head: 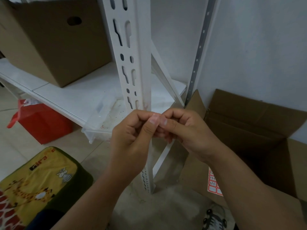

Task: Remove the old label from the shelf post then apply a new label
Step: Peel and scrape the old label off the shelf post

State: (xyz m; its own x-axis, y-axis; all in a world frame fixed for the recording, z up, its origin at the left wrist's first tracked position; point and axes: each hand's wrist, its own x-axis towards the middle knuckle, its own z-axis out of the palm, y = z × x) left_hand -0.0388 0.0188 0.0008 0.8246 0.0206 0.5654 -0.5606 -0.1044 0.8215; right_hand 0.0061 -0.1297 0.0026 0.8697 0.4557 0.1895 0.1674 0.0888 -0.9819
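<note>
Yellow giraffe-print cushion (33,185) fills the lower left of the frame, with a red bag (41,122) on the tiled floor above it and a brown cardboard box (54,42) on the white shelf (74,95) at upper left. A clear plastic tray (101,120) overhangs the shelf edge. At centre stands the white slotted shelf post (131,52), faint reddish smudges low on its face just above the hands. In front of it the left hand (132,138) and right hand (186,130) meet, fingers curled, thumbs touching, each grip pinched together on something too small to make out; no label can be seen between them. At lower right a sheet of red-bordered labels (214,181), some handwritten, lies against an open cardboard carton (259,127) beside the wall
</note>
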